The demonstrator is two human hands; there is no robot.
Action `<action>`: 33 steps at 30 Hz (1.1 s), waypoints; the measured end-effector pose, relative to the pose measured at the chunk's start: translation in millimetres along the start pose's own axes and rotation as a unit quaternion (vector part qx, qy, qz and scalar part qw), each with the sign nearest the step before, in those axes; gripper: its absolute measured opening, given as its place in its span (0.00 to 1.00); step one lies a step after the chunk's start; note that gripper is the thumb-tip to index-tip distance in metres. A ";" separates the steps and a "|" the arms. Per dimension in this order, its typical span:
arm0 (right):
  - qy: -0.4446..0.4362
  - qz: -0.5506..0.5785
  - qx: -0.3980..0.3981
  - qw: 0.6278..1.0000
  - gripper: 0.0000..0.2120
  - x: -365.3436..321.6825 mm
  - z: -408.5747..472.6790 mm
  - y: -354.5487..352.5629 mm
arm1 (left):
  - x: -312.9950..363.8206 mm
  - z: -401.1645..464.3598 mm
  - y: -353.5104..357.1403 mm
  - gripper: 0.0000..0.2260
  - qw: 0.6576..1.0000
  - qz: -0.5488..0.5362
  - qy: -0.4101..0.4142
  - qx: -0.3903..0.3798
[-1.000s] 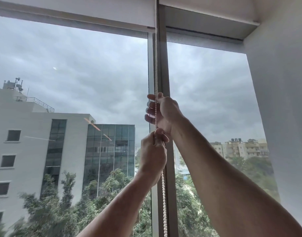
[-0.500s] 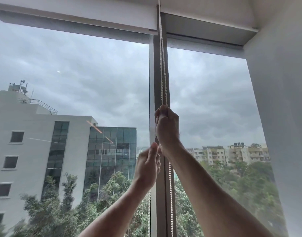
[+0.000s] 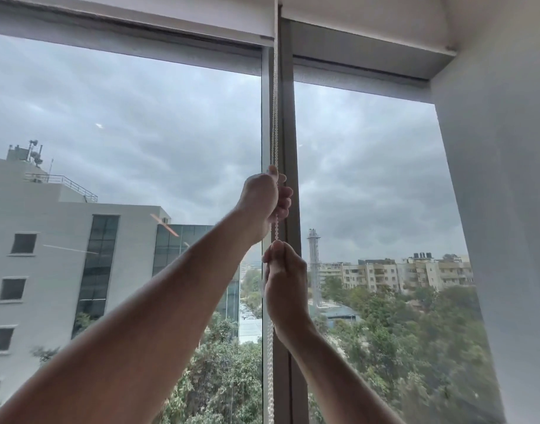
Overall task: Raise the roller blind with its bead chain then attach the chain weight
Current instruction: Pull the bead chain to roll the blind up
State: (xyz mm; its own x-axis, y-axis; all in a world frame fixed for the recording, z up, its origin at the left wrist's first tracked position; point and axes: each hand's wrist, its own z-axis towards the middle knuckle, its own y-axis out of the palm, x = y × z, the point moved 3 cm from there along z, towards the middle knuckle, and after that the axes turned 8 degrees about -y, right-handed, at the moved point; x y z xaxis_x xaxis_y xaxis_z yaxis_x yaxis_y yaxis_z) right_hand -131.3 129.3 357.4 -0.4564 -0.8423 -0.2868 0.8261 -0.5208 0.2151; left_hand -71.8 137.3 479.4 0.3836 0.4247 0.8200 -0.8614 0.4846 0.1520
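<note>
The white roller blind is rolled high, with only a strip showing along the top of the left window pane. Its white bead chain hangs down in front of the grey window mullion. My left hand grips the chain from the left at mid-height, fingers curled round it. Just below, my right hand also grips the chain, pinching it at the top of the fist. The chain runs on down past my right wrist to the bottom edge. No chain weight is in view.
A second raised blind sits above the right pane. A white wall closes the window recess on the right. Beyond the glass are buildings, trees and a cloudy sky.
My right hand has come down the chain from the upper position. My left hand has let go below, risen past it and now grips the chain above. The blind's edge sits slightly higher.
</note>
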 end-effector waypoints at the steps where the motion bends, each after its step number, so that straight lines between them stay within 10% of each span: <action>1: 0.000 0.008 -0.002 1.000 0.20 0.9 -4.6 -1.6 | 0.3 0.2 3.2 0.16 1.000 -0.008 -0.009 0.012; 14: 0.159 0.158 -0.089 0.970 0.33 5.0 20.3 -23.9 | -36.6 -13.4 8.1 0.21 0.983 0.037 0.146 0.105; 33: 0.162 0.115 0.000 0.980 0.17 -60.6 132.4 25.4 | -99.5 -38.8 -11.4 0.20 0.971 0.092 0.184 0.121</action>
State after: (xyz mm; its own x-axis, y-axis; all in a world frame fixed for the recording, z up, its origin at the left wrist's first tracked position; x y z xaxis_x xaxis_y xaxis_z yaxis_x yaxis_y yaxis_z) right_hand -126.4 148.7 503.8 -0.1292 -0.8490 -0.5123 0.8945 -0.3227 0.3093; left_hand -87.3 119.2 374.7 0.2706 0.7530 0.5998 -0.9625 0.1995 0.1837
